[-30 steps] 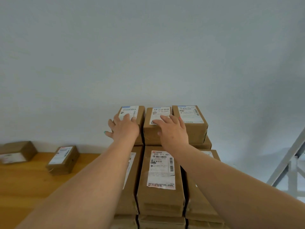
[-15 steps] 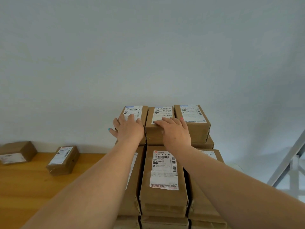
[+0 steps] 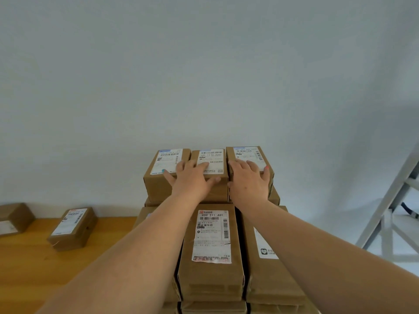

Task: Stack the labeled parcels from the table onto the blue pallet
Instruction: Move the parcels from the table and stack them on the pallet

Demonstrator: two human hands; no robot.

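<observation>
A tall stack of brown labeled parcels fills the lower middle of the head view. Its far top row holds three parcels: left [image 3: 158,177], middle [image 3: 213,162] and right [image 3: 247,154]. My left hand [image 3: 192,177] lies flat with spread fingers across the left and middle parcels. On the right parcel rests my right hand [image 3: 249,180], fingers straight. A nearer, lower row has a parcel with a long white label [image 3: 212,236]. Two more parcels [image 3: 72,227] [image 3: 13,217] stand on the wooden table [image 3: 34,268] at left. The blue pallet is hidden.
A pale wall stands right behind the stack. A grey metal frame [image 3: 390,214] leans at the right edge over a light floor. The table's wooden top stretches left of the stack.
Both hands have shifted to the right along the top row: the left from the left parcel toward the middle one, the right from the middle parcel onto the right one.
</observation>
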